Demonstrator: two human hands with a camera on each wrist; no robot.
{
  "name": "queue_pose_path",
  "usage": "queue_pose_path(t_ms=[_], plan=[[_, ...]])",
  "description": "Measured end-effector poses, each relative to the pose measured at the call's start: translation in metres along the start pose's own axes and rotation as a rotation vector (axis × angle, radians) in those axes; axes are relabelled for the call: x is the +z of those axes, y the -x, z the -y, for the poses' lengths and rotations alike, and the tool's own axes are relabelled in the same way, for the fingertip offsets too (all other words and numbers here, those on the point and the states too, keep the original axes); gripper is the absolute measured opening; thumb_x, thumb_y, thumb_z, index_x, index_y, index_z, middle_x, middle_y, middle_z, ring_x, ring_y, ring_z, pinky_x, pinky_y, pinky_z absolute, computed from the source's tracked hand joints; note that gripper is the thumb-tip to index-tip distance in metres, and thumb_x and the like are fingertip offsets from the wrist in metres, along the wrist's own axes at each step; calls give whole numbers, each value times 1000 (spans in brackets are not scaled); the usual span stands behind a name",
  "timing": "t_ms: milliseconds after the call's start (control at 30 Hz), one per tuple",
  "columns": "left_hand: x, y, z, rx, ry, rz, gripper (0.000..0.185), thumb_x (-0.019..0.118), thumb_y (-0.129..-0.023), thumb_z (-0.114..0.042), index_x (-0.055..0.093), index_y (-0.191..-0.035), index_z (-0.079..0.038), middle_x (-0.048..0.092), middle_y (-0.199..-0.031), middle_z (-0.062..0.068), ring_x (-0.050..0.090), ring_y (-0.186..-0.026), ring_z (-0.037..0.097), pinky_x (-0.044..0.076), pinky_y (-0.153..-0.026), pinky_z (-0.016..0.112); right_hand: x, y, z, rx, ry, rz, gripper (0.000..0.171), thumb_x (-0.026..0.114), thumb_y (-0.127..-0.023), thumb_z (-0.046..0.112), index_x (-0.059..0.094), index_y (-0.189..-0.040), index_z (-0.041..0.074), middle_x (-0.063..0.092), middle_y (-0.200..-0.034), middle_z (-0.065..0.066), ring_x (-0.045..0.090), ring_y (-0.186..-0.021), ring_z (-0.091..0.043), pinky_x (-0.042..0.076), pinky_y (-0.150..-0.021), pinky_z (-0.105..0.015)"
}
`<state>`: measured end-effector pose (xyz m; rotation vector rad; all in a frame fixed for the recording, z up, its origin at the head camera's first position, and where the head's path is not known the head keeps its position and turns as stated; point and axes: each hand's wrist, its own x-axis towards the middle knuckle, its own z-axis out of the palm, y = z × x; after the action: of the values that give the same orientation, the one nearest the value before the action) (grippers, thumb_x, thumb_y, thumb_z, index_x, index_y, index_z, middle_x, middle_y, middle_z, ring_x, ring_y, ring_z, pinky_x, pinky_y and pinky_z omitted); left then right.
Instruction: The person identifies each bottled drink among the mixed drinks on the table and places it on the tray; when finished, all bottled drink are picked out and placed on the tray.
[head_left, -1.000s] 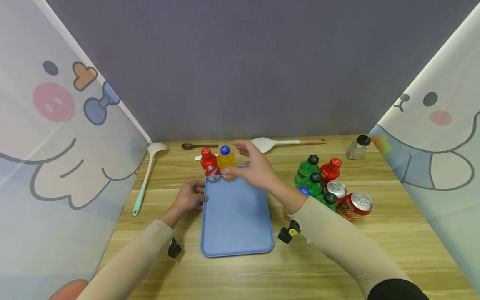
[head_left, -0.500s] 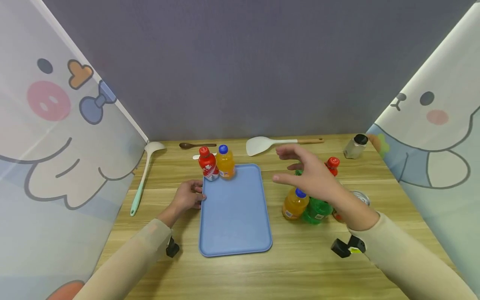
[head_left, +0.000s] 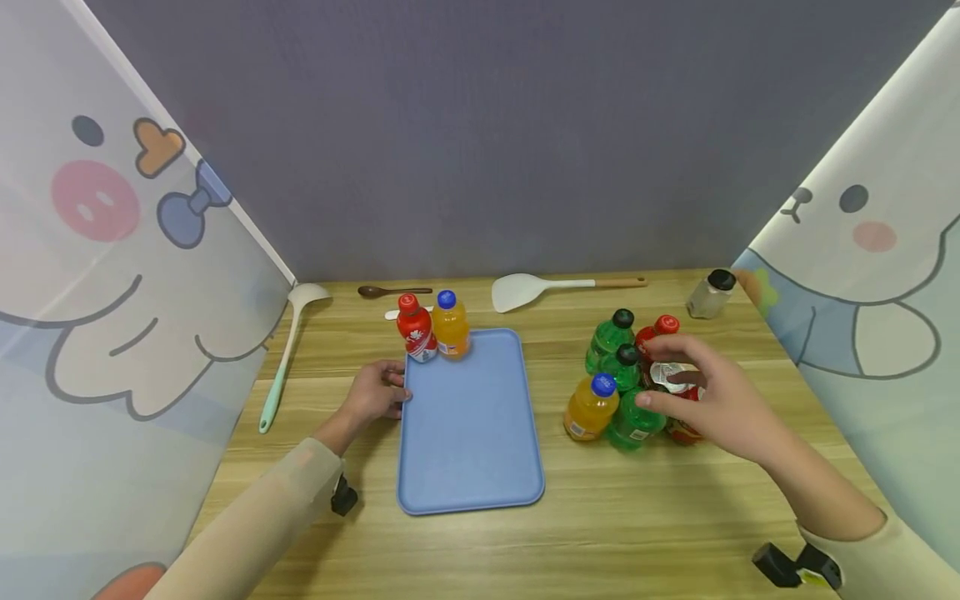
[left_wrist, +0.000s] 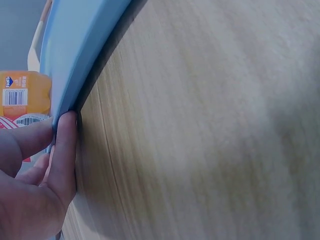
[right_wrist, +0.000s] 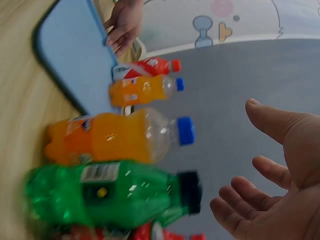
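Observation:
A blue tray (head_left: 468, 425) lies mid-table with a red bottle (head_left: 416, 329) and an orange bottle (head_left: 452, 325) upright in its far left corner. My left hand (head_left: 378, 390) pinches the tray's left rim (left_wrist: 75, 45) with its fingertips (left_wrist: 65, 130). To the right stands a cluster: an orange bottle (head_left: 590, 407), green bottles (head_left: 609, 333), a red bottle (head_left: 654, 333) and a can (head_left: 667, 373). My right hand (head_left: 693, 392) hovers over the can, holding nothing. In the right wrist view its fingers (right_wrist: 250, 200) are spread past the orange bottle (right_wrist: 115, 137) and a green bottle (right_wrist: 110, 195).
Along the back edge lie a white spatula (head_left: 555, 287) and a brown spoon (head_left: 393, 291); a glass shaker (head_left: 712, 293) stands at the far right. A mint-handled ladle (head_left: 288, 354) lies at the left. Cartoon curtains close both sides. Bare wooden table (head_left: 480, 542) stretches in front.
My right hand left the orange bottle standing on the tray, swung right and came down over the cluster. The left hand stayed on the tray's rim.

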<state>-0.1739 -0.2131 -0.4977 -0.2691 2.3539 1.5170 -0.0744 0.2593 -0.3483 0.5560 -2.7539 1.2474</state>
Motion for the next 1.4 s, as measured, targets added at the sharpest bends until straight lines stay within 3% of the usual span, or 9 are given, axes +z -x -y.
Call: queue_pose_path(t_ms=[300,467,633,867,1233,1400], plan=[[-2,1,0,8,4,-1,52,70,-91,7,53,-140,2,58,-116,20,66,-81,22,66,-64,39,-3,25,-13,76,42,0,57,82,-88,17,56,-138,11,61,-133,-14,63,-106,-2,52,-87,-6],[-2,2,2,10,5,4,51,70,-92,7,53,-140,2,58,-117,21,66,-81,22,66,-65,39,3,30,-18,96,47,1,59,83,-88,19,56,-139,11,60,-136,-14,61,-108,-2,55,-86,-9],[-1,3,2,3,13,7,52,70,-92,7,53,-140,2,57,-117,20,65,-82,22,66,-65,39,9,32,-23,120,64,31,62,83,-88,23,55,-140,6,61,-136,-14,65,-103,-13,59,-83,-15],[0,3,0,10,11,6,51,69,-92,6,52,-141,2,57,-117,20,65,-83,22,66,-65,39,15,32,-29,127,38,92,72,82,-89,24,47,-147,-1,58,-139,-20,68,-107,-35,64,-84,-35],[0,2,2,11,6,2,51,69,-92,7,53,-140,2,57,-117,20,65,-81,22,66,-65,39,20,35,-31,185,91,76,69,82,-89,30,50,-143,2,60,-133,-22,67,-108,-37,64,-81,-43],[0,0,1,5,3,-3,51,70,-92,6,53,-140,1,57,-118,20,65,-82,22,66,-65,38,24,36,-33,190,45,95,69,84,-87,29,50,-141,3,57,-135,-21,66,-111,-38,63,-84,-46]])
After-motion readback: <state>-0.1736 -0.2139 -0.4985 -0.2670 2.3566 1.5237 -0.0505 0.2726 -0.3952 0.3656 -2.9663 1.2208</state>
